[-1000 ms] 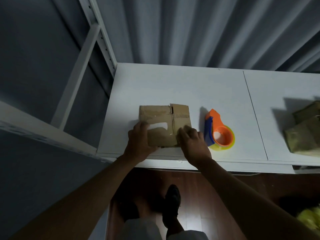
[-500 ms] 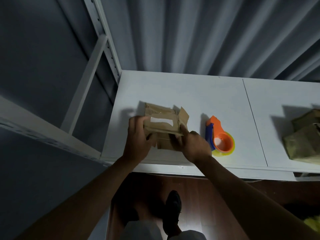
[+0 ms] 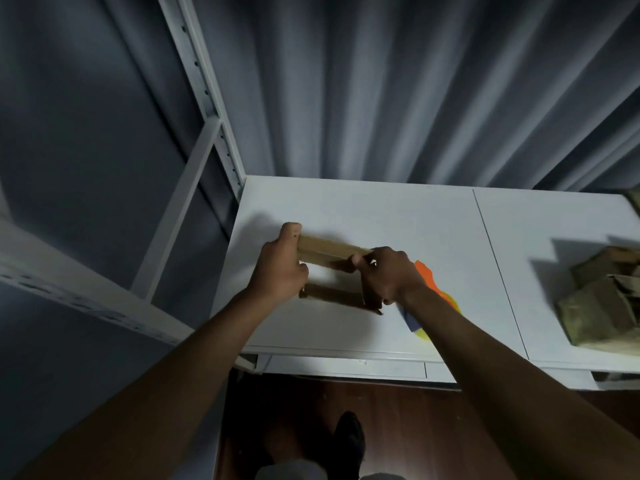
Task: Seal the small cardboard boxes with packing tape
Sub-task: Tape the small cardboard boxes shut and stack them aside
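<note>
A small brown cardboard box [image 3: 329, 252] is lifted off the white table [image 3: 398, 216], opened into a hollow sleeve so I look through it. My left hand [image 3: 280, 266] grips its left side, fingers curled over the top edge. My right hand [image 3: 388, 275] grips its right side, thumb on the near face. The box's lower panel [image 3: 332, 296] shows between my hands. The orange and blue tape dispenser [image 3: 427, 278] lies on the table just right of the box, mostly hidden behind my right wrist.
More cardboard boxes [image 3: 602, 299] are heaped at the table's right end. A white metal shelf frame [image 3: 204, 109] rises at the left, with a grey curtain behind the table. My shoe [image 3: 349, 441] stands on the wooden floor below the table's front edge.
The flat box was picked up from the table, tilted and opened into a sleeve shape. Both hands rose with it and moved away from me. The camera tilted upward.
</note>
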